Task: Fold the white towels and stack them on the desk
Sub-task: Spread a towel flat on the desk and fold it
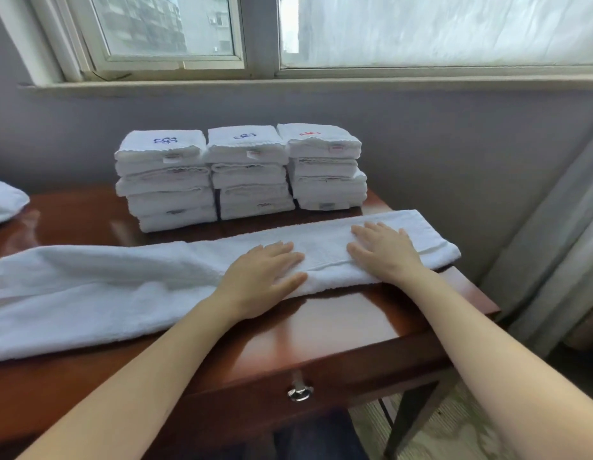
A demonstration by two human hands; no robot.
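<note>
Reaching forward from the near edge of the worktop, both bare forearms end in flat, palm-down hands pressed on a long white towel. The left hand lies with fingers spread and extended, gripping nothing, its fingertips just short of the right hand, which is likewise open and flat on the cloth, closing on nothing.

That towel is folded lengthwise into a narrow strip lying across the worktop, a fold seam running under both hands. Its right end stops at the worktop's right edge; its left part widens, looks rumpled and runs out of view past the left border. It lies between the near edge and the folded stacks.

Bare glossy wood shows nearer than the towel, above a drawer with a metal ring pull. Beyond the towel, three stacks of folded white towels stand side by side, touching, close to the wall. The left two carry blue embroidery on top, the right one red. Left of the stacks, another piece of white cloth is cut off by the frame. Beyond the stacks is a window.
</note>
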